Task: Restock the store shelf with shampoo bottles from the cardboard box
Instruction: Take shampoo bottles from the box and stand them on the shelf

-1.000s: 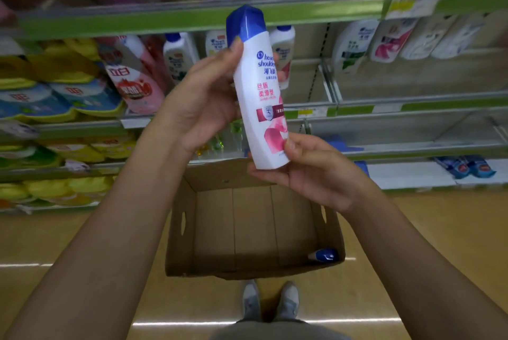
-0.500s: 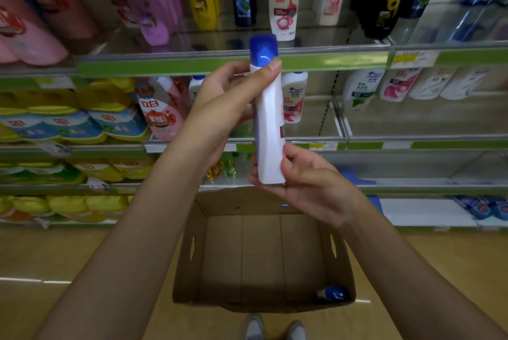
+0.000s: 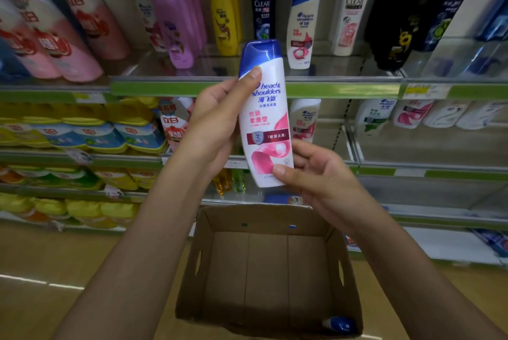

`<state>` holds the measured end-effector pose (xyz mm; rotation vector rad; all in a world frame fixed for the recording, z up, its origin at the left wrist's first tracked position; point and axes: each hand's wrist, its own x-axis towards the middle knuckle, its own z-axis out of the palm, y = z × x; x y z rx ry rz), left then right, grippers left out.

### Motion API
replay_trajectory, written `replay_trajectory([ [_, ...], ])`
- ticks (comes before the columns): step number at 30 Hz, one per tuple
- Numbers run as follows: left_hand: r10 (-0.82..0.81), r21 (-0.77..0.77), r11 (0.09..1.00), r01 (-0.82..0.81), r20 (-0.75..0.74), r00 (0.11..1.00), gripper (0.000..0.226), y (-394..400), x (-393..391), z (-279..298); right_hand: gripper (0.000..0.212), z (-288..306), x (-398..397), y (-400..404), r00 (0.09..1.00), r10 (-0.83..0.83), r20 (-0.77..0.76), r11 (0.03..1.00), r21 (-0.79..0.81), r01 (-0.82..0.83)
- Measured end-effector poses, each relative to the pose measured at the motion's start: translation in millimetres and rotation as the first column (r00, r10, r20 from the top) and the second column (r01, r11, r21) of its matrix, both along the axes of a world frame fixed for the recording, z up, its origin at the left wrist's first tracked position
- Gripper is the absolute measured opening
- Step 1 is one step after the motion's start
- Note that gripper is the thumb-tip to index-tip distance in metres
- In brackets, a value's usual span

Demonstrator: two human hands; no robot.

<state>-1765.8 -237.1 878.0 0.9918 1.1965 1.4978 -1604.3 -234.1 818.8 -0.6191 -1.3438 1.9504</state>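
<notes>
At frame centre, a white shampoo bottle with a blue cap is held upright before the store shelf: the left hand wraps its upper body, thumb pressed below the cap, and the right hand pinches its base between thumb and fingers. Below, the cardboard box stands open, one blue-capped bottle lying in its lower right corner.

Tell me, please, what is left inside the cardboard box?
One blue-capped white shampoo bottle lies in the brown cardboard box's near right corner; the near wall hides most of it.
</notes>
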Motion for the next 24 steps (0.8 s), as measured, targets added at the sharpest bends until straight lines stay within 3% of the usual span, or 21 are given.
replay_trajectory([
  [7,-0.042,-0.005,0.999,0.042,-0.099,0.994,0.034,3,2,10,0.047,5,1,2,0.993,-0.114,0.005,0.991,0.07,0.113],
  [15,-0.022,0.036,0.999,0.028,-0.159,0.987,0.023,5,-12,16,0.05,9,-6,10,0.993,-0.113,0.042,0.987,0.119,0.107],
  [24,-0.05,0.061,0.996,0.062,-0.18,0.982,0.031,13,-91,7,0.055,0,-87,24,0.995,-0.094,0.038,0.99,0.105,0.09],
])
